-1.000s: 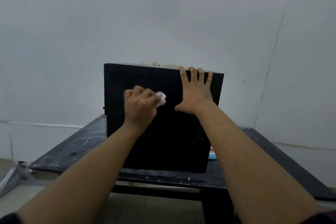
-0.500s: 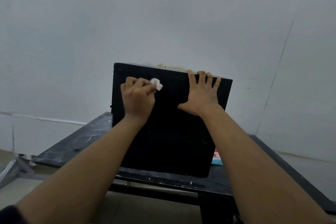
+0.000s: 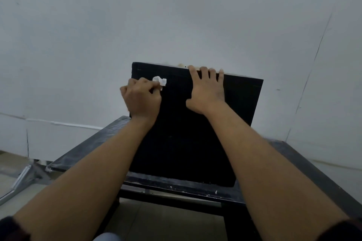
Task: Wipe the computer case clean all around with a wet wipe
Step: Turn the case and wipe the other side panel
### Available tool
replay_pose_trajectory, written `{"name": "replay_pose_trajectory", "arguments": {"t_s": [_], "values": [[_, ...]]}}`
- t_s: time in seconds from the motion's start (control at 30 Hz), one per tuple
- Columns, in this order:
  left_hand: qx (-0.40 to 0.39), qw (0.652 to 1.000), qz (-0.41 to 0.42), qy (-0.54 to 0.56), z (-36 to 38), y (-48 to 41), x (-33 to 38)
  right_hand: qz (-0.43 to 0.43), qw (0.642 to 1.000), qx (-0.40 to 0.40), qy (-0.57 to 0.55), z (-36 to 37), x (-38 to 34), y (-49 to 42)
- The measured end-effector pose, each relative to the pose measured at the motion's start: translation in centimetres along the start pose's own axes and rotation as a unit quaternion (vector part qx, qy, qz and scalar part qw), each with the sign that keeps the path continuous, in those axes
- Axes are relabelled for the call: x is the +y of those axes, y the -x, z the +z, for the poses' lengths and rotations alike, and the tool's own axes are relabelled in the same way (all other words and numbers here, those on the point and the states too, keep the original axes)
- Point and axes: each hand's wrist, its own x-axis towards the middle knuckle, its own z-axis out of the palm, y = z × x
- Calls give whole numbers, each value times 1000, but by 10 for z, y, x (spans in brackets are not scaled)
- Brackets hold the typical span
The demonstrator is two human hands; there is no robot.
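Only the head view here, so one angle. The computer case (image 3: 186, 133) stands upright on the black table (image 3: 293, 164), close to its front edge and about mid-way along it, with the big side panel facing the camera.

The left hand (image 3: 141, 100) has its fingers curled round a scrunched-up wet wipe (image 3: 160, 81), pinching it against the panel. The right hand (image 3: 205, 92) lies flat and spread on the panel, fingertips up at the top edge, and looks like it's just bracing the case.

What's changed: a second ago the wipe was around the middle of the panel, and now it's climbed to just under the top edge, towards the upper left corner. The right hand has hardly budged.

So my guess is this face is getting done in upward passes. The top and the other sides don't look wiped yet, so there's plenty left.
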Motion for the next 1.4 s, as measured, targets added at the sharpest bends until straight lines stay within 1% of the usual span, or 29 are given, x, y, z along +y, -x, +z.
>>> {"name": "replay_pose_trajectory", "arguments": {"t_s": [0.07, 0.13, 0.2, 0.23, 0.27, 0.33, 0.37, 0.4, 0.43, 0.47, 0.53, 0.57, 0.6, 0.63, 0.7, 0.73, 0.77, 0.8, 0.9, 0.97, 1.0, 1.03, 1.1, 1.13, 1.17, 1.23, 1.3, 1.33, 1.4], "values": [[-35, 993, 111, -13, 2, 13, -10, 6, 1000, -5, 9, 0, -3, -4], [-89, 968, 234, -26, -1, 28, -20, 11, 1000, -2, 28, -1, -6, -5], [-124, 941, 310, -51, -4, 24, -27, 15, 999, 3, 43, 0, -7, -4], [-116, 944, 303, -61, -5, 17, -28, 15, 999, 1, 47, 0, -8, -3], [-94, 961, 252, -58, -5, 8, -28, 16, 999, -4, 50, -1, -8, -3], [-37, 996, 72, -28, -11, -5, -25, 18, 999, -20, 46, -2, -7, -4], [-18, 1000, 20, -15, -12, -4, -23, 20, 999, -25, 43, -1, -7, -5], [-19, 1000, 22, -7, -12, 2, -22, 22, 998, -30, 44, -1, -8, -5], [-41, 997, 70, -4, -9, 10, -21, 24, 998, -33, 52, -1, -9, -4], [-77, 987, 142, -1, -8, 18, -21, 25, 997, -36, 65, 0, -10, -4], [-151, 946, 285, -19, -9, 26, -26, 34, 994, -33, 97, 2, -13, -4], [-162, 934, 315, -38, -12, 22, -29, 40, 993, -29, 111, 4, -14, -4], [-148, 939, 305, -51, -14, 14, -31, 43, 992, -26, 119, 5, -16, -4], [-119, 958, 256, -54, -16, 6, -33, 44, 991, -24, 122, 6, -17, -4], [-59, 992, 103, -45, -22, -7, -40, 41, 992, -20, 120, 7, -17, -3], [-45, 997, 57, -34, -25, -8, -44, 39, 992, -18, 120, 7, -15, -3], [-48, 997, 48, -25, -26, -4, -48, 37, 992, -15, 119, 7, -15, -2], [-65, 996, 67, -19, -26, 4, -52, 37, 992, -12, 119, 7, -14, -2], [-148, 970, 191, -18, -30, 40, -65, 41, 991, -8, 127, 7, -16, -1], [-178, 955, 233, -34, -33, 44, -73, 43, 990, -10, 131, 7, -17, -1], [-171, 960, 220, -43, -33, 38, -72, 43, 990, -10, 132, 7, -17, 0], [-148, 972, 178, -47, -32, 29, -70, 43, 990, -9, 132, 7, -16, -1], [-70, 996, 35, -32, -32, 8, -63, 41, 990, -6, 133, 7, -15, 0], [-38, 999, -17, -16, -31, 2, -62, 41, 990, -4, 134, 7, -15, 0], [-30, 999, -31, -5, -30, 1, -61, 41, 990, -4, 134, 7, -15, 0], [-63, 998, 28, -8, -29, 16, -64, 41, 990, -2, 133, 8, -16, 1], [-127, 987, 99, -19, -31, 43, -71, 40, 990, 4, 135, 8, -16, 1], [-155, 982, 109, -27, -34, 56, -74, 39, 990, 4, 136, 8, -16, 1], [-175, 979, 95, -41, -35, 69, -80, 38, 990, 4, 137, 9, -14, 1]]}}
